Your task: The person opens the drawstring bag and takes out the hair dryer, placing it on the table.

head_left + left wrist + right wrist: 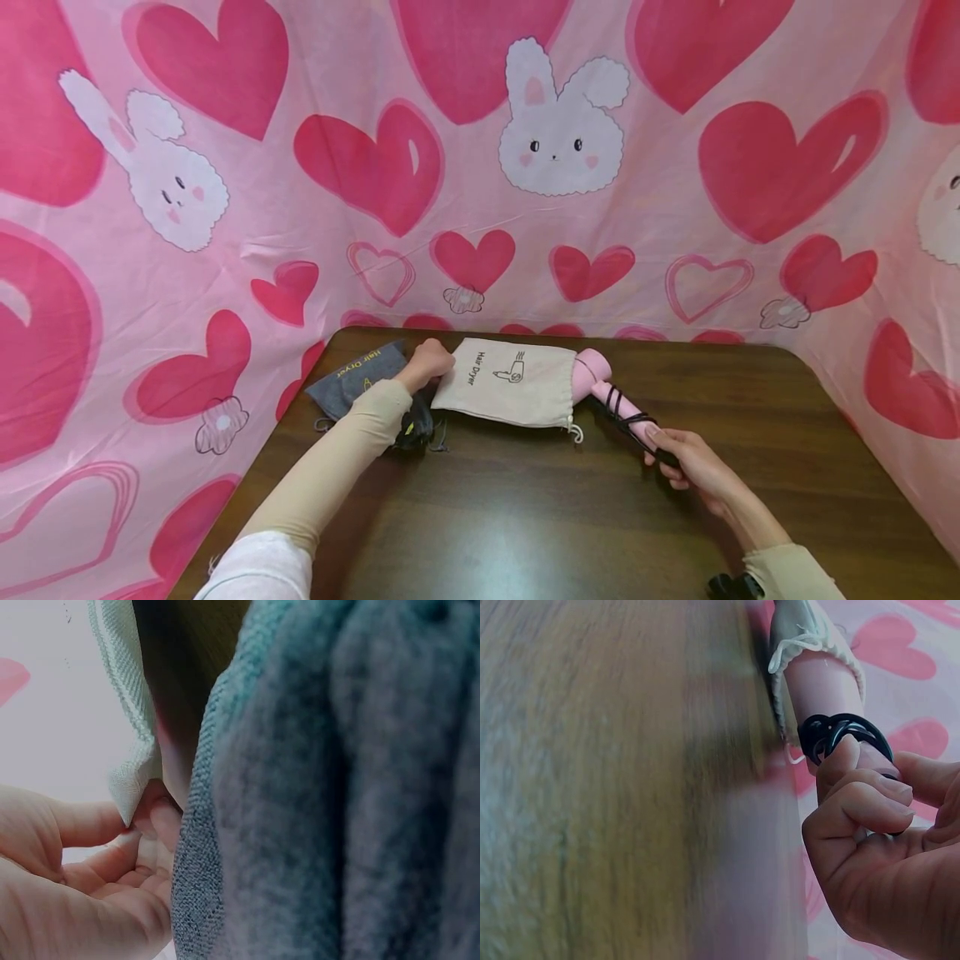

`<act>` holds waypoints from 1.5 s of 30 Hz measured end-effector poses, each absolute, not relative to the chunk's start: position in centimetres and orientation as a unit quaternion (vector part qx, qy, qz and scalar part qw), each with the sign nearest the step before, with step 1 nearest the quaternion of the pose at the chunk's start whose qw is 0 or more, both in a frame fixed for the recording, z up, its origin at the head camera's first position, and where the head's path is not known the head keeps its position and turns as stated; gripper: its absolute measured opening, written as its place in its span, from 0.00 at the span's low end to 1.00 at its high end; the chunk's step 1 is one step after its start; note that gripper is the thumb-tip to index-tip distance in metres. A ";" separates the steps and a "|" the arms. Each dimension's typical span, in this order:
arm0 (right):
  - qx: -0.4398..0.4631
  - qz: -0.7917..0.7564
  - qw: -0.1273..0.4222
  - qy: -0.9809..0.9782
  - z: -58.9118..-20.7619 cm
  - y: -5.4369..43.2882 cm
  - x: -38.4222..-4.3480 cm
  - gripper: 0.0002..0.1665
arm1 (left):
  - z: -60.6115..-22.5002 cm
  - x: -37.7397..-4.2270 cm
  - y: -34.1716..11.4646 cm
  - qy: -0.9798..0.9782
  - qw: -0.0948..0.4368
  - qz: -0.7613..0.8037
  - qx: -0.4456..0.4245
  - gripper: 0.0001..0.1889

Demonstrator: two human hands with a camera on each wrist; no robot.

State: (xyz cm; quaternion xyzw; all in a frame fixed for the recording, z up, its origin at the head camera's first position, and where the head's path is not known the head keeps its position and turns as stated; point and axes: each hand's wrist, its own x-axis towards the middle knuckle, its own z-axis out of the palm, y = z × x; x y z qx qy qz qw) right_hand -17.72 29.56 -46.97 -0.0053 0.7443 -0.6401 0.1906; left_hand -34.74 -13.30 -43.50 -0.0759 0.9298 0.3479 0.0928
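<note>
A pink hair dryer [592, 371] has its head partly inside a white drawstring bag [517, 379] printed "Hair Dryer". My right hand [693, 462] grips the dryer's handle, round which a black cord [847, 735] is wound. At the bag's far left corner, my left hand [429, 364] pinches the white cloth between thumb and fingers; the left wrist view shows that corner [135, 780] close up. How far the dryer reaches into the bag is hidden by the cloth.
A grey drawstring bag [348, 379] with yellow "Hair Dryer" lettering lies at the table's left, partly behind the left forearm. A dark item [416, 427] sits beside it. The brown wooden table [510, 517] ends against a pink heart-patterned curtain [465, 200].
</note>
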 end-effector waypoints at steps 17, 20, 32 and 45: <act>0.035 -0.641 0.168 0.748 -46.8 29.3 -17.4 0.26 | -43.6 -34.8 -13.2 0.922 0.105 0.363 -0.087 0.17; 0.036 -0.642 0.164 0.748 -46.5 29.3 -17.3 0.27 | -43.6 -34.9 -13.2 0.922 0.109 0.361 -0.087 0.17; 0.052 -0.636 0.160 0.753 -46.1 29.7 -17.0 0.28 | -43.3 -34.5 -13.0 0.920 0.113 0.364 -0.087 0.18; 0.053 -0.648 0.147 0.745 -45.9 30.3 -16.7 0.25 | -43.7 -34.5 -13.3 0.924 0.110 0.358 -0.071 0.21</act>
